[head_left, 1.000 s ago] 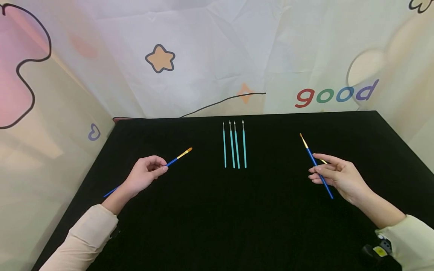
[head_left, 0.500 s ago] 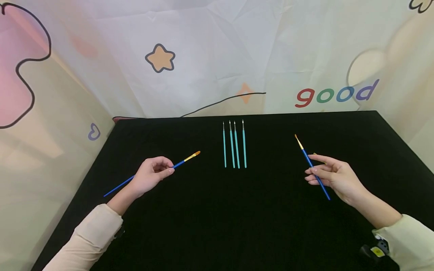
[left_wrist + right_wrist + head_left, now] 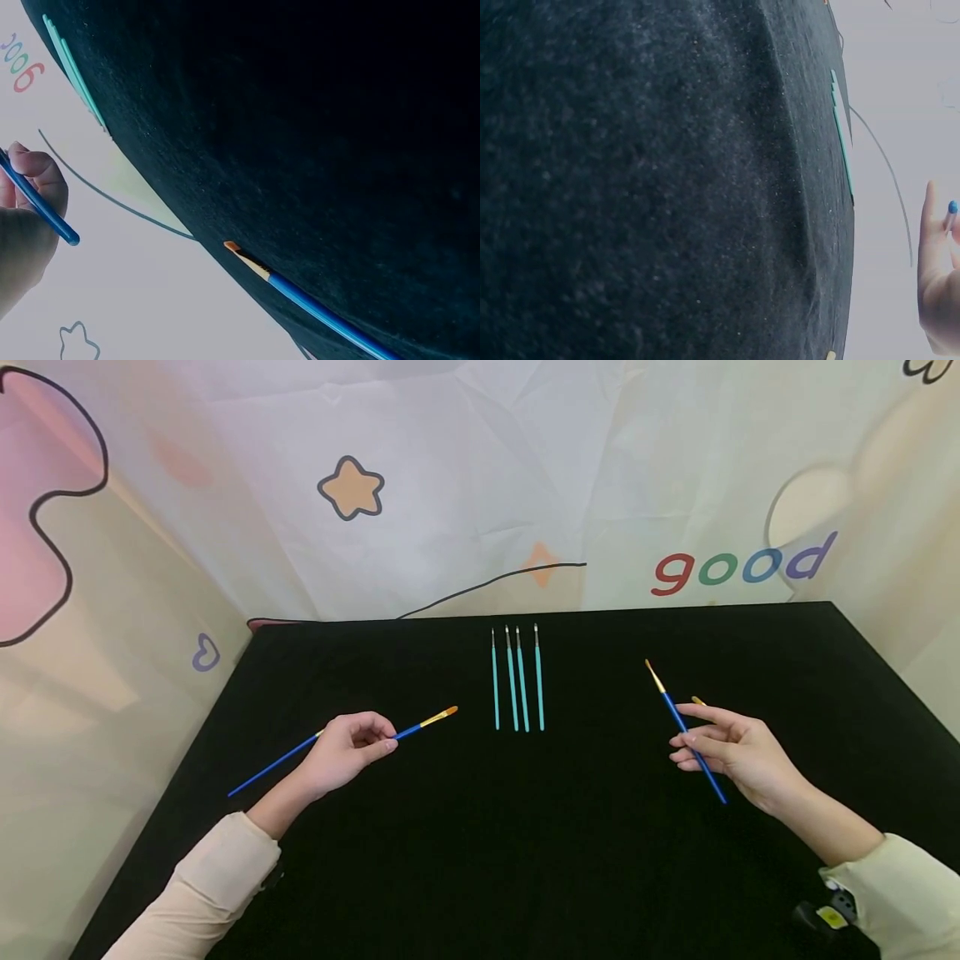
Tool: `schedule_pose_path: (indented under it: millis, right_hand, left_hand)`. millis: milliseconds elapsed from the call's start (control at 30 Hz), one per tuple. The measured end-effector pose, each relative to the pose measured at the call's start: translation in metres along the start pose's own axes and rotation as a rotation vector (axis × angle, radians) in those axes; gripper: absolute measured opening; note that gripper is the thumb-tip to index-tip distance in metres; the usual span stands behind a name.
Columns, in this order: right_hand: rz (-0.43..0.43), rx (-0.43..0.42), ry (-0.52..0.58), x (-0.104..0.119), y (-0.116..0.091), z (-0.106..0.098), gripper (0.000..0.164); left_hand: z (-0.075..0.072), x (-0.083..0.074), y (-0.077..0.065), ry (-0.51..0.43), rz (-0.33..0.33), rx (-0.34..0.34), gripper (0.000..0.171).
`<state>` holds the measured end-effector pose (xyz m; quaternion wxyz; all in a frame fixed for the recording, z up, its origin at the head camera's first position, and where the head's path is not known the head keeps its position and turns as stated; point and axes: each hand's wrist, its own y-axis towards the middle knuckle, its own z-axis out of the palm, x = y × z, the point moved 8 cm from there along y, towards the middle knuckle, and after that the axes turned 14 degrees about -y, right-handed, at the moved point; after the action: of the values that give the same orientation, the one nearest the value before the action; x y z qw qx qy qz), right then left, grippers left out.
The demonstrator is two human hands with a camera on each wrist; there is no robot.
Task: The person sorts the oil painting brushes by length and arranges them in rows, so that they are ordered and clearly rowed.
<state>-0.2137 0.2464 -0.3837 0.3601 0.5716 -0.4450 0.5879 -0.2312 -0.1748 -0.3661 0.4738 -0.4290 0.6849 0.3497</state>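
Note:
My left hand (image 3: 348, 752) pinches a blue paintbrush (image 3: 408, 732) by its handle, its gold ferrule and orange bristles pointing right. A second blue paintbrush (image 3: 273, 764) lies on the black table behind that wrist; its bristle end is hidden in the head view but shows in the left wrist view, where the lying brush (image 3: 322, 311) is apart from the hand. My right hand (image 3: 738, 752) holds another blue paintbrush (image 3: 674, 714) between thumb and fingers, bristles up and to the left. Just beyond these fingers a gold brush tip (image 3: 698, 700) peeks out, the rest of it hidden.
Several turquoise paintbrushes (image 3: 496, 689) lie side by side at the table's back middle, bristles toward the wall. The black table (image 3: 480, 860) ends at a printed cloth backdrop (image 3: 450, 485) behind and on both sides.
My left hand has moved right and a little nearer with its paintbrush, uncovering more of the lying blue paintbrush. My right hand has shifted slightly left, still holding its paintbrush.

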Motion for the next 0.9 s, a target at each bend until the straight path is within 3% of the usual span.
schedule_pose_path:
  millis: [567,900]
  right_hand:
    - [0.016,-0.017,-0.105,-0.006,0.003,0.005,0.026]
    - [0.005,0.003,-0.081,-0.005,0.004,0.009,0.027]
  left_hand:
    - [0.021,-0.002,0.006,0.016,0.009,0.102,0.016]
    - [0.036,0.005,0.012,-0.141,-0.147,0.116,0.02]
